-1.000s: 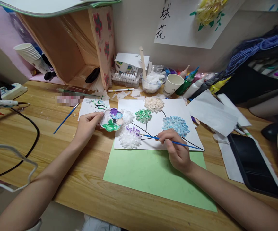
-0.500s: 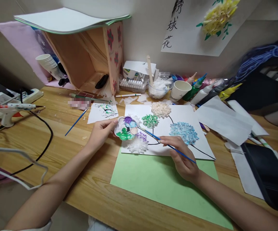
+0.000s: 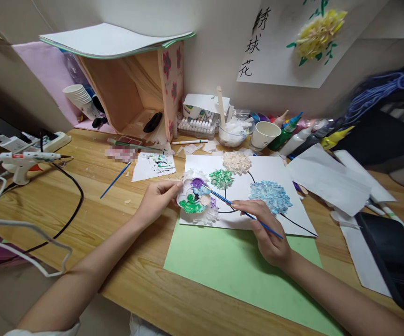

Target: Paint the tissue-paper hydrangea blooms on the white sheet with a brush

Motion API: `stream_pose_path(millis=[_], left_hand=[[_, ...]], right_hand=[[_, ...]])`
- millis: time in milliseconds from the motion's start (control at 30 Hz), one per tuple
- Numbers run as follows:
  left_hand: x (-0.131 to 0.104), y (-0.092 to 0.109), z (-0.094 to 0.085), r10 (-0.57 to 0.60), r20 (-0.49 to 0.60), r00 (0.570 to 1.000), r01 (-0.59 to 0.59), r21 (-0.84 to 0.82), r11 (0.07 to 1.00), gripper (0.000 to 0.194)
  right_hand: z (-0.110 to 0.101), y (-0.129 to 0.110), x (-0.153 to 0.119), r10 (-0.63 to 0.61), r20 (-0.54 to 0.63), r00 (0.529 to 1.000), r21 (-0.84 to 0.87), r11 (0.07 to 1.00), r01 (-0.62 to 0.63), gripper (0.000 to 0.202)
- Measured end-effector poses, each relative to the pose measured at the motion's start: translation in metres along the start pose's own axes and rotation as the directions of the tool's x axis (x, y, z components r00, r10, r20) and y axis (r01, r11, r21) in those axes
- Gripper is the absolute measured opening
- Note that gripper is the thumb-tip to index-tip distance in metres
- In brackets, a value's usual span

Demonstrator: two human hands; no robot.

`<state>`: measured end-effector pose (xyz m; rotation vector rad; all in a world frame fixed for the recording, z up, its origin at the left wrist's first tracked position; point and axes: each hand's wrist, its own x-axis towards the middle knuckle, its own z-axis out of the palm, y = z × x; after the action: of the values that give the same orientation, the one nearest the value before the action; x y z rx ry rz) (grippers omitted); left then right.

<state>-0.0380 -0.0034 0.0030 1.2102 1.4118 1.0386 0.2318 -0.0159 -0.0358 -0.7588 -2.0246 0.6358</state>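
Between thumb and fingers, my left hand [image 3: 160, 200] grips a small paint palette [image 3: 194, 197] with purple, green, blue, black and peach paint. My right hand [image 3: 267, 228] holds a blue paintbrush [image 3: 244, 212], its tip at the palette's purple and light blue wells. Under and behind the palette lies a white sheet [image 3: 286, 170] bearing raised paper flowers: a peach one [image 3: 237, 162], a green one [image 3: 222, 179] and a blue one [image 3: 271, 197], with black stems. A white, partly purple flower [image 3: 205, 217] is mostly covered by the palette. Green paper [image 3: 244, 275] lies beneath the sheet.
A hot glue gun [image 3: 23, 163] with cables lies at the left, near another blue brush [image 3: 115, 180]. Behind are a paint-marked paper scrap [image 3: 153, 165], a bowl of white scraps [image 3: 235, 133], a paper cup [image 3: 265, 134] and paint bottles [image 3: 295, 135]. A black phone-like object [image 3: 391, 256] lies right.
The palette has shifted nearer the brush and now covers more of the white-purple flower. The brush tip has gone from the palette's edge onto its paint. The camera view has shifted slightly.
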Motion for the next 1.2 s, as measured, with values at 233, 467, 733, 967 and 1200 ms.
stream_pose_path(millis=[233,467,733,967,1200], left_hand=[[0.009,-0.007,-0.011,0.027,-0.09,0.996,-0.024,0.033,0.999,0.032],[0.014,-0.003,-0.021,0.104,-0.21,0.972,-0.082,0.111,0.99,0.032],[0.014,-0.004,-0.02,0.1,-0.213,0.972,-0.071,0.138,0.988,0.031],[0.016,-0.008,-0.022,0.092,-0.208,0.974,-0.072,0.105,0.992,0.032],[0.016,-0.01,-0.022,0.072,-0.228,0.971,-0.054,0.084,0.995,0.029]], right_hand=[[0.0,0.002,-0.004,0.049,-0.263,0.963,0.053,0.998,-0.036,0.02],[0.0,0.002,-0.003,0.07,-0.242,0.968,0.062,0.996,-0.057,0.02],[-0.001,0.002,-0.004,0.075,-0.183,0.98,0.062,0.996,-0.064,0.02],[-0.001,0.002,-0.004,0.079,-0.173,0.982,0.08,0.995,-0.066,0.021],[-0.001,0.003,-0.004,0.094,-0.181,0.979,0.112,0.991,-0.074,0.021]])
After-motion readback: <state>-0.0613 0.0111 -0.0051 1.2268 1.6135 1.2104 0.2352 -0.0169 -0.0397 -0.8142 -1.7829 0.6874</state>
